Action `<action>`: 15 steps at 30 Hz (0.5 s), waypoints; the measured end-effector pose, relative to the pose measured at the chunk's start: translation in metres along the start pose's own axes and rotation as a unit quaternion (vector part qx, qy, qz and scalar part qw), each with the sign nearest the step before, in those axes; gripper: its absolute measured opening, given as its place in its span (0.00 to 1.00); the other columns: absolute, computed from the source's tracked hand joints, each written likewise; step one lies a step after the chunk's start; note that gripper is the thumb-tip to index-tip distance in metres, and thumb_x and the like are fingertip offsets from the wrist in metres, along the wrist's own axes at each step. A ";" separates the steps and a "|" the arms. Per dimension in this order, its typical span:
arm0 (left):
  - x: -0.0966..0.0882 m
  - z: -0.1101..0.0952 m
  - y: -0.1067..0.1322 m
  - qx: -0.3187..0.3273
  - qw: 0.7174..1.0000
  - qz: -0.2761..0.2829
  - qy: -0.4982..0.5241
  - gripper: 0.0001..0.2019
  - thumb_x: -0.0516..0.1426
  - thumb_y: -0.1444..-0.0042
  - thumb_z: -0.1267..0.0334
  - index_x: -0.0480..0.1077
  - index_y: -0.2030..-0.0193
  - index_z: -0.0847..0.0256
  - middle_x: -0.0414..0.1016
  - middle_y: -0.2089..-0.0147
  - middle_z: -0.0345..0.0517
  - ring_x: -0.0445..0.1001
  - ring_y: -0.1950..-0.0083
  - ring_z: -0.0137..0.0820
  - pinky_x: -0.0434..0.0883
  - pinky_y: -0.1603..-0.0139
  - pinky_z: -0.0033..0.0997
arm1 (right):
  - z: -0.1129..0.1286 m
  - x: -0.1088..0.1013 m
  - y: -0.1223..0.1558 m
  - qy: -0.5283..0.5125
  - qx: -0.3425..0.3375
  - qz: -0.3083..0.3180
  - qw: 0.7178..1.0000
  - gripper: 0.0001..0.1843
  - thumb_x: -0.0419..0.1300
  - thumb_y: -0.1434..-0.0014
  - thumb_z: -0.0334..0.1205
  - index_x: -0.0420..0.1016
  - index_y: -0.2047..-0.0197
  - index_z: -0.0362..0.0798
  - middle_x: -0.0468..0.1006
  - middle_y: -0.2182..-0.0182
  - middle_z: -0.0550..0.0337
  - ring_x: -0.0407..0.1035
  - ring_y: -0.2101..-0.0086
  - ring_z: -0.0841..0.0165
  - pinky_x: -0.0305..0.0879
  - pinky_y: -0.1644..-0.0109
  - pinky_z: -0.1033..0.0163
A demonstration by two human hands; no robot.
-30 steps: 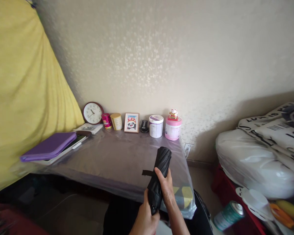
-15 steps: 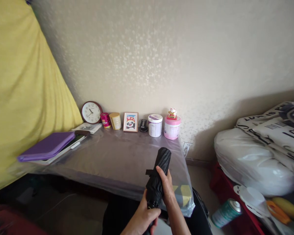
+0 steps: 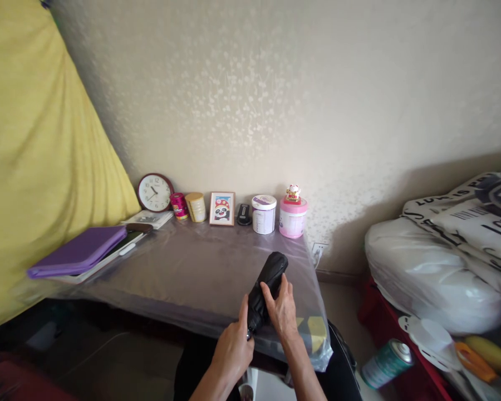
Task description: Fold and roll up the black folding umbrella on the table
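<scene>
Black umbrella [image 3: 270, 273], folded: we hold its lower end w/ L hand [image 3: 234, 345], R hand [image 3: 283, 312] clasping mid-body; we'd best keep folds snug, pressure even, w/o creasing.

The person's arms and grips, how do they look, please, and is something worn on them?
The left arm and right arm show bare forearms, no sleeve in view. The left grip and right grip are ungloved human hands; I see no watch, bracelet or ring.

A figurine [image 3: 293, 194] sits on a pink tub [image 3: 292, 224], beside a white tub [image 3: 264, 219].
</scene>
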State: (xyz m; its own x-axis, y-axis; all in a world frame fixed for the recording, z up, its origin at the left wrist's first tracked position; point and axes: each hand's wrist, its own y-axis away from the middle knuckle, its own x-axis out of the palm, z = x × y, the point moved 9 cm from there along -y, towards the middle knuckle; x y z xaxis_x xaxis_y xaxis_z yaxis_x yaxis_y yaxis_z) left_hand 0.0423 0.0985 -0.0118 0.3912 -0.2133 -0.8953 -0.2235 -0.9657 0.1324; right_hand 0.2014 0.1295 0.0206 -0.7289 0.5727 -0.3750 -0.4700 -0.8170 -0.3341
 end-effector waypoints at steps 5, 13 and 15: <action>0.003 -0.002 -0.007 0.026 0.998 -0.002 -0.057 0.39 0.49 0.49 0.73 0.29 0.35 0.61 0.75 0.61 0.51 0.74 0.60 0.37 0.63 0.63 0.30 | 0.005 0.009 0.003 0.047 -0.102 0.023 0.993 0.24 0.51 0.43 0.50 0.65 0.47 0.49 0.60 0.47 0.47 0.64 0.53 0.59 0.62 0.50 0.53; 0.006 -0.002 -0.010 -0.006 0.997 0.036 -0.074 0.38 0.47 0.49 0.75 0.30 0.35 0.62 0.74 0.59 0.53 0.73 0.60 0.35 0.64 0.62 0.28 | 0.031 0.011 0.005 -0.071 -0.184 0.133 0.971 0.13 0.51 0.42 0.43 0.73 0.59 0.52 0.70 0.56 0.54 0.66 0.55 0.65 0.61 0.48 0.58; 0.005 -0.002 -0.009 -0.005 0.996 0.032 -0.079 0.37 0.47 0.49 0.75 0.31 0.35 0.62 0.74 0.60 0.53 0.73 0.60 0.35 0.64 0.62 0.28 | 0.031 0.007 0.004 -0.097 -0.186 0.136 0.968 0.11 0.52 0.43 0.42 0.73 0.62 0.51 0.71 0.59 0.55 0.66 0.58 0.65 0.62 0.51 0.59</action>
State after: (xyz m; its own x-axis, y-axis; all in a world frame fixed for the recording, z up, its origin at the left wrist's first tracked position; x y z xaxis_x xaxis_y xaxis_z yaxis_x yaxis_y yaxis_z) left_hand 0.0483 0.1062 -0.0162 0.2307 -0.2485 -0.9407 -0.2345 -0.9525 0.1941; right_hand 0.1785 0.1283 0.0435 -0.8978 0.2858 -0.3350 -0.0613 -0.8345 -0.5476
